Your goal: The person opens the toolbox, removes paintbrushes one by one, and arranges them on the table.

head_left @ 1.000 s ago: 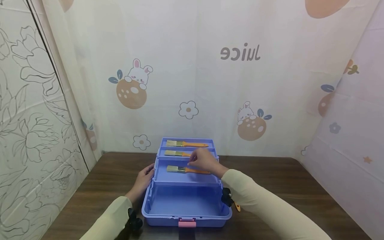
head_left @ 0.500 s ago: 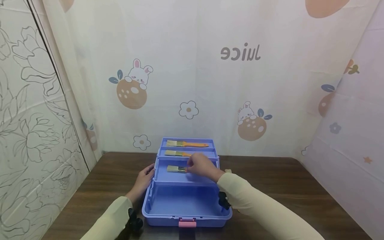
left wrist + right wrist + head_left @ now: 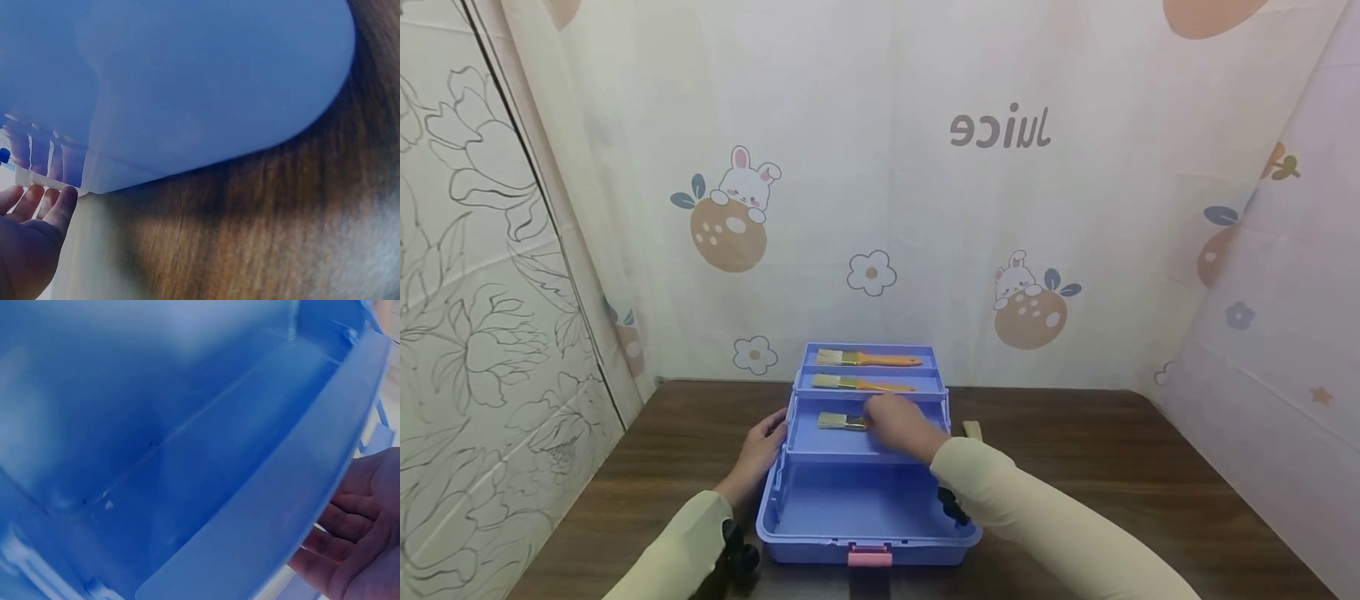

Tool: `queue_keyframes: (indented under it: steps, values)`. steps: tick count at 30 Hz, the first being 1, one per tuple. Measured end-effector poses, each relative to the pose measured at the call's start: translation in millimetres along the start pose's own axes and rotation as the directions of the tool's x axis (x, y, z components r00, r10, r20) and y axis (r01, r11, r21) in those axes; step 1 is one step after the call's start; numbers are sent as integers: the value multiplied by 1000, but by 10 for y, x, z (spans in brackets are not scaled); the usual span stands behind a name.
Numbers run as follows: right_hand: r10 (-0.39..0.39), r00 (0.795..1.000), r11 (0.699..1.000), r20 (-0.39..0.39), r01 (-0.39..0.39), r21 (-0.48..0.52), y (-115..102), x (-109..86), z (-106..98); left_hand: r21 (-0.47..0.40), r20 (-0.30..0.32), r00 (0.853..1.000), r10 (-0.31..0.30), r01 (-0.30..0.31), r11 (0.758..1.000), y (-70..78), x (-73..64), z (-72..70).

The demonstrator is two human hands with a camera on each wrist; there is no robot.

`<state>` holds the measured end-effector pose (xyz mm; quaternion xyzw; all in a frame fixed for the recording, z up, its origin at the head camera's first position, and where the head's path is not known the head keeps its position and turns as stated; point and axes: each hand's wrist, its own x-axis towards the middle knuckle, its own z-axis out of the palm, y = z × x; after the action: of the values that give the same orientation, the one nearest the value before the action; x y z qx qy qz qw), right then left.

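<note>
One brush (image 3: 853, 423) lies crosswise in the lowest tray (image 3: 807, 442) of the blue toolbox (image 3: 805, 552), its handle hidden behind your right hand (image 3: 901, 422); you cannot tell whether those fingers (image 3: 344, 522) grip it. Your left hand (image 3: 762, 452) rests against the toolbox's left side, fingers fairly straight. Above, a middle brush (image 3: 863, 383) and a top brush (image 3: 868, 359) lie in the upper trays (image 3: 931, 382). Pale bristles (image 3: 972, 430) show on the brown table (image 3: 1075, 429), just right of the toolbox, near your right sleeve (image 3: 1037, 496).
</note>
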<state>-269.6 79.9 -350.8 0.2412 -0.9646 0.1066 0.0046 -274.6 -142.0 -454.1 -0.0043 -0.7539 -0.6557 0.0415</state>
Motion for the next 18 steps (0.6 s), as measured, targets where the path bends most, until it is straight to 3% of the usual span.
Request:
queue_keyframes:
  steps: [6,18]
  values:
    - [-56,998,986,-18,53,-159,-15,-8,41,-2,-3,1000,4,-4,1000,-10,-7,1]
    - [-123,990,971,-70,105,-216,15,8,92,-24,-9,1000,13,-13,1000,-1,-3,9]
